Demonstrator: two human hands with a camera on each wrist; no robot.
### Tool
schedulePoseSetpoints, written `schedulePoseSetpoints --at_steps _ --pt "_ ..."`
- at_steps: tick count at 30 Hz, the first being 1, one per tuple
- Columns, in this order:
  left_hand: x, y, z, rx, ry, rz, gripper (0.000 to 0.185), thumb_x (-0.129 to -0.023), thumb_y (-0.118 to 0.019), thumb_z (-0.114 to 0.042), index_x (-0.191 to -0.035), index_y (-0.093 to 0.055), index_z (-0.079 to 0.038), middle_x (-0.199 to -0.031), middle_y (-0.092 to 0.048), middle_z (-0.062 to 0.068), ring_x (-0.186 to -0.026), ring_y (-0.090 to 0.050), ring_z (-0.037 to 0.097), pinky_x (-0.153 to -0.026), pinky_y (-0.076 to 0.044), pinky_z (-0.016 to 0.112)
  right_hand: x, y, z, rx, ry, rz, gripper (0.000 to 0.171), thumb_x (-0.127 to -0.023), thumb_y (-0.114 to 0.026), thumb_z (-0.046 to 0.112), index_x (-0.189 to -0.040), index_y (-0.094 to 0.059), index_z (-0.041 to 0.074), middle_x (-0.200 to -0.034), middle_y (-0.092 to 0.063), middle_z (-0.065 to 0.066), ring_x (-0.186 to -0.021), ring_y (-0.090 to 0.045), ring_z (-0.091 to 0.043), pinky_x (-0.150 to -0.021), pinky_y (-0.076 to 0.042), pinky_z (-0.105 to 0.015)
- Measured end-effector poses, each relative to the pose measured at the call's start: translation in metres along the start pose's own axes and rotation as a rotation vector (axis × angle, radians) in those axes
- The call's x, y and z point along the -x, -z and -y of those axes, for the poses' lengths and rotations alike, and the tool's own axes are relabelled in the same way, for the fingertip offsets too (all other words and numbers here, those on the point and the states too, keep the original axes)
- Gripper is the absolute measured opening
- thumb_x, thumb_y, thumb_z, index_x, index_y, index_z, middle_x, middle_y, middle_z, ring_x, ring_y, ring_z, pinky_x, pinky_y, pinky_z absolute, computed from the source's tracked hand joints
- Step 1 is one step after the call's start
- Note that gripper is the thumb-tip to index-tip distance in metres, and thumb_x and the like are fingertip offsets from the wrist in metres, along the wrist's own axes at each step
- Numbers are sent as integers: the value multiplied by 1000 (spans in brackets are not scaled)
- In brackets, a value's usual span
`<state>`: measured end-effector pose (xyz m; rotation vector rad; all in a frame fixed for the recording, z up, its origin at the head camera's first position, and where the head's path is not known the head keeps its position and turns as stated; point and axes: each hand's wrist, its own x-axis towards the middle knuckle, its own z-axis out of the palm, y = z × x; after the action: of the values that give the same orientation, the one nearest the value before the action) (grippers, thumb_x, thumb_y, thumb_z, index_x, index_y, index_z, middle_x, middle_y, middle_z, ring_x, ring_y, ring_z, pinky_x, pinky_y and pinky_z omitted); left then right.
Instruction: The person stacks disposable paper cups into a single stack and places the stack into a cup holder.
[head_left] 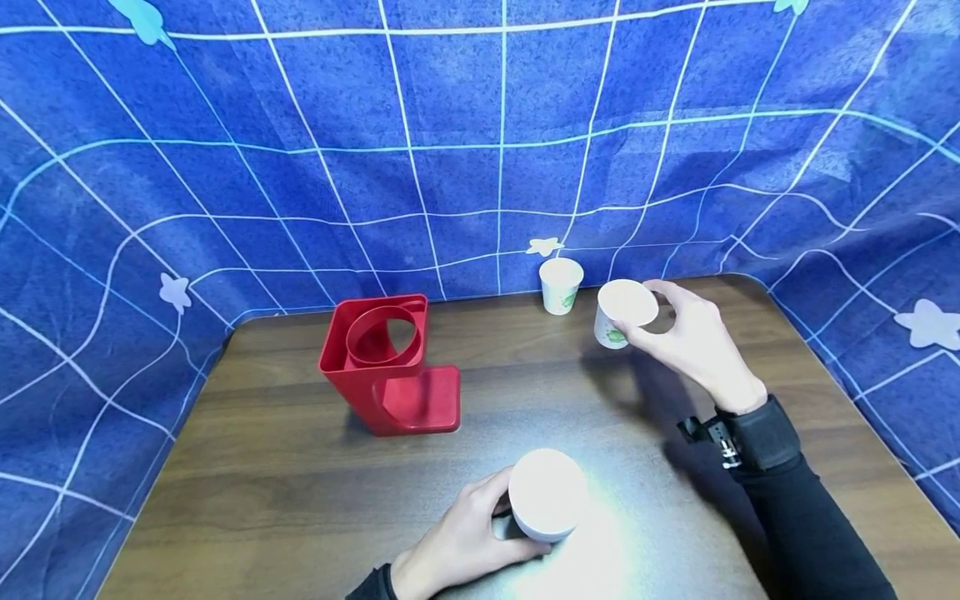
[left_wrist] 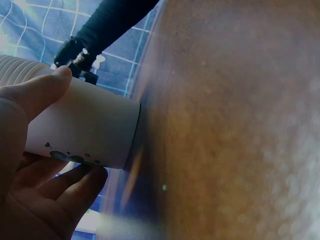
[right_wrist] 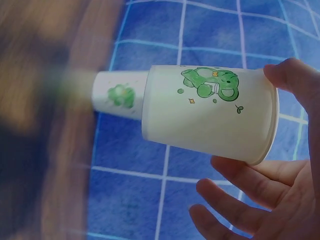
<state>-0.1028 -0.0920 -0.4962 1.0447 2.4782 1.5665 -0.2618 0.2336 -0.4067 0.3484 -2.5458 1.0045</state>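
Near the desk's [head_left: 300, 500] front edge a paper cup [head_left: 547, 493] was gripped by the left hand [head_left: 465, 537], while another cup [head_left: 621, 312] near the back edge was pinched at its rim by the right hand [head_left: 693, 342], well apart, leaving both upright.

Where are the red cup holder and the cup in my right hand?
red cup holder [head_left: 375, 367], head view, on its front wall.
cup in the right hand [right_wrist: 210, 117], right wrist view, on its printed side.

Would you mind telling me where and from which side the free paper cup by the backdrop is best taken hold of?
Probably by its side wall just under the rim, coming from the front right. The paper cup stands upright, mouth up, alone at the table's far edge; the right hand, already gripping another cup, is nearest, and the backdrop blocks the rear.
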Motion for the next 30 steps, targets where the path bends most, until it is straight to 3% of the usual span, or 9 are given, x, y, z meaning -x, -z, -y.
schedulePoseSetpoints --at_steps 6,14,20,27,30 --pt "0 -1 0 23 35 6 75 -84 -87 -30 -148 -48 -28 -137 -64 -6 -120 -66 11 -100 -58 27 5 4 17 -6 72 -6 58 -84 -84 39 -131 -65 12 -118 -72 -5 -105 -64 -18 -87 -46 -33" --pt "-1 0 2 4 29 -1 76 -83 -88 -31 -148 -49 -28 -136 -65 -6 -120 -66 11 -98 -58 26 14 11 35 -21 158 14 60 -80 -88 31 -132 -65 15 -122 -70 1 -115 -63 -14 -99 -47 -31" --pt "-1 0 3 -4 5 -9 75 -83 -88 -29 -147 -50 -25 -134 -66 -5 -118 -67 11 -96 -59 25 21 16 48 -28 219 14 62 -77 -90 27 -132 -65 14 -124 -71 -3 -117 -64 -20 -101 -47 -31" --pt "-1 0 1 4 50 -5 74 -83 -88 -33 -146 -51 -29 -133 -65 -8 -118 -67 10 -98 -58 26 28 14 62 -42 287 37 62 -75 -92 28 -130 -66 16 -122 -71 2 -115 -65 -15 -100 -48 -23" --pt "-1 -1 2 2 47 -6 73 -82 -88 -33 -145 -51 -29 -133 -66 -8 -117 -67 10 -98 -58 26 33 13 68 -50 326 50 64 -73 -92 27 -130 -66 14 -123 -71 1 -114 -66 -17 -100 -50 -27"
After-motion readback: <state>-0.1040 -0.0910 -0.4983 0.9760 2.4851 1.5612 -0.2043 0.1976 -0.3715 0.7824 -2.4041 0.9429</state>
